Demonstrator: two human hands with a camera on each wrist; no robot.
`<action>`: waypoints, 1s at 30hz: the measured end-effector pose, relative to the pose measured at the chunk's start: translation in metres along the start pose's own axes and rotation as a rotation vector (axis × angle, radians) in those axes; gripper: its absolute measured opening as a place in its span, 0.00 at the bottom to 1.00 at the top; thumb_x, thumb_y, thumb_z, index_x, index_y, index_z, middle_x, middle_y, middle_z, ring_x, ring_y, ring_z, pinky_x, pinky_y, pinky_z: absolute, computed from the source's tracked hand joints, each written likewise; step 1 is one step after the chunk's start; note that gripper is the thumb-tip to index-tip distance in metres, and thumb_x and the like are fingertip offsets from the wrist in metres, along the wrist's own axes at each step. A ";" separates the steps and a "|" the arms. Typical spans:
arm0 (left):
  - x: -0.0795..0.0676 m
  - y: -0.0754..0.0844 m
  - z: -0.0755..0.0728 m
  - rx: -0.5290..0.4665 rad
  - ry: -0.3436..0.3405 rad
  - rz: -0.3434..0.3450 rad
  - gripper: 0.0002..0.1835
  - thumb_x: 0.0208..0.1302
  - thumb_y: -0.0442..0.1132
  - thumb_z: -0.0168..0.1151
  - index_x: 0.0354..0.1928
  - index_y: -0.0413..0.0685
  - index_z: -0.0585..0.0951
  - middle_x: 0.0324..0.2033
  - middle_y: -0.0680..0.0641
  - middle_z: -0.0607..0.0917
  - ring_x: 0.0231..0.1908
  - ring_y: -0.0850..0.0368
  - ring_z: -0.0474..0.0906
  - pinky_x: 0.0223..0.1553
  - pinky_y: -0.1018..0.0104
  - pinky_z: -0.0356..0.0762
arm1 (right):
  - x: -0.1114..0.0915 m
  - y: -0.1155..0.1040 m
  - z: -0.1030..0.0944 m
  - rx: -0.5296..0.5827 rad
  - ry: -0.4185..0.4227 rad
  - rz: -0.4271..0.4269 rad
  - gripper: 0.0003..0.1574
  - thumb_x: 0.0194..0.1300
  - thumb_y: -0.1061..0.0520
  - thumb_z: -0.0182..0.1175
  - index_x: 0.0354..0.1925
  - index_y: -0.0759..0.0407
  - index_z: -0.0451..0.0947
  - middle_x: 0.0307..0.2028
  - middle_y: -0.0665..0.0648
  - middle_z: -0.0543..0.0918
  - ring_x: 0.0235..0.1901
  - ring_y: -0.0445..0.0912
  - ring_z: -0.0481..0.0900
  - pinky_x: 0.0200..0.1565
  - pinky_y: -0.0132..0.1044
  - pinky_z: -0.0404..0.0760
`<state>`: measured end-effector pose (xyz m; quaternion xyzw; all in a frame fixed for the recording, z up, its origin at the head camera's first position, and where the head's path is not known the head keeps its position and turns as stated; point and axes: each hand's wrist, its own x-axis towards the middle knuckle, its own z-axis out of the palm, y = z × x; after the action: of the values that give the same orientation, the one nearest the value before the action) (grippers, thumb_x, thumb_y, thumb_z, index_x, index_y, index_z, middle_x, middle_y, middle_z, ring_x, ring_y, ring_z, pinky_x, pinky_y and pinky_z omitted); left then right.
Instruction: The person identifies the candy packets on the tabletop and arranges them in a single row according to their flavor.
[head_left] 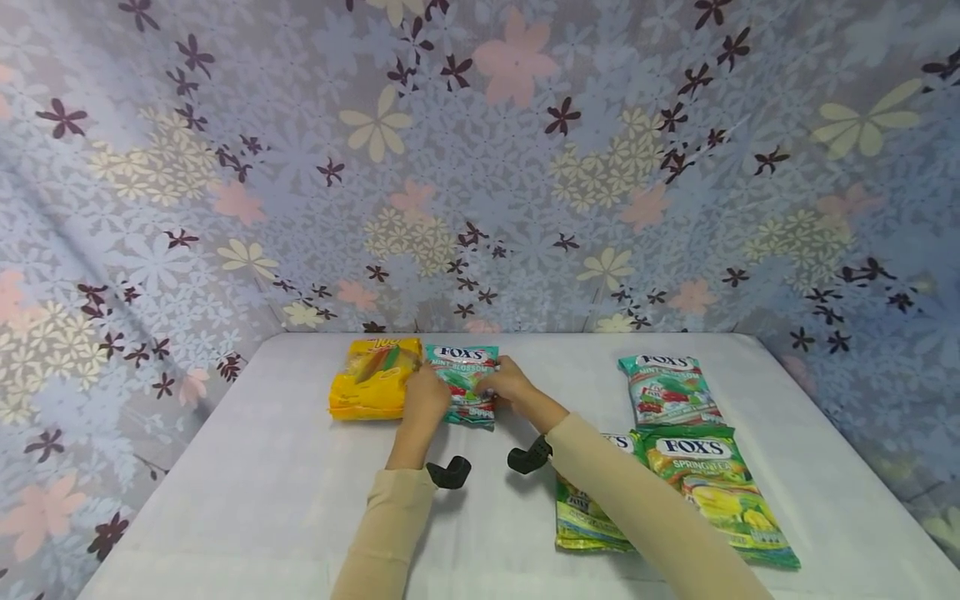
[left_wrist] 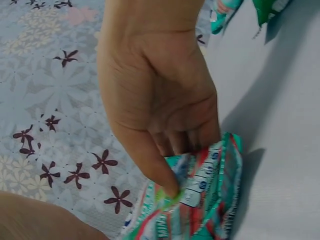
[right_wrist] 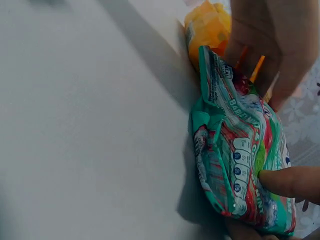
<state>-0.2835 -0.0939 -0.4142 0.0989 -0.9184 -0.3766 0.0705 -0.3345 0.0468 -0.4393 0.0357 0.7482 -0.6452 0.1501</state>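
Observation:
A teal bag of Fox's Mint Blossom candy (head_left: pixel 468 375) lies near the far side of the table between my two hands. Its left edge is held by my left hand (head_left: pixel 427 393), whose fingertips are partly hidden behind the bag in the right wrist view. On the opposite edge my right hand (head_left: pixel 517 387) grips it, with the thumb (right_wrist: pixel 282 181) on the printed face and fingers underneath. The left wrist view shows the candy bag (left_wrist: pixel 200 195) upright and creased, its bottom partly out of frame. A yellow packet (head_left: pixel 367 387) lies just left of my left hand.
Another teal Mint Blossom bag (head_left: pixel 669 392) lies at the right. Nearer are a green Spring Tea bag (head_left: pixel 720 492) and a yellow-green bag (head_left: pixel 588 521), partly covered by my right sleeve. Patterned floral cloth (head_left: pixel 480 167) rises behind the white table (head_left: pixel 262 500).

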 end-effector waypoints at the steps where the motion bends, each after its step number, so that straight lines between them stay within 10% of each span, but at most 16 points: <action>1: 0.001 0.000 -0.001 0.002 -0.004 0.001 0.23 0.68 0.28 0.50 0.62 0.20 0.66 0.53 0.25 0.76 0.52 0.35 0.75 0.54 0.45 0.73 | 0.000 -0.001 0.000 -0.029 0.003 -0.011 0.44 0.51 0.71 0.66 0.63 0.69 0.59 0.53 0.67 0.72 0.44 0.54 0.77 0.42 0.44 0.82; 14: -0.005 0.006 -0.011 0.159 -0.020 0.016 0.18 0.70 0.40 0.56 0.44 0.26 0.80 0.35 0.34 0.84 0.35 0.43 0.81 0.37 0.50 0.82 | 0.001 0.002 0.000 -0.205 0.027 -0.044 0.34 0.50 0.67 0.68 0.55 0.72 0.67 0.46 0.65 0.76 0.39 0.52 0.77 0.43 0.43 0.80; 30: -0.016 0.007 -0.009 0.238 0.044 0.067 0.27 0.68 0.42 0.58 0.64 0.32 0.70 0.46 0.31 0.82 0.43 0.36 0.81 0.40 0.42 0.80 | -0.001 0.006 0.006 -0.357 0.072 -0.086 0.30 0.52 0.62 0.69 0.51 0.72 0.70 0.42 0.63 0.78 0.37 0.51 0.78 0.34 0.39 0.81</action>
<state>-0.2673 -0.0911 -0.4037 0.0841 -0.9575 -0.2603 0.0910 -0.3313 0.0424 -0.4452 -0.0006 0.8565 -0.5065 0.0994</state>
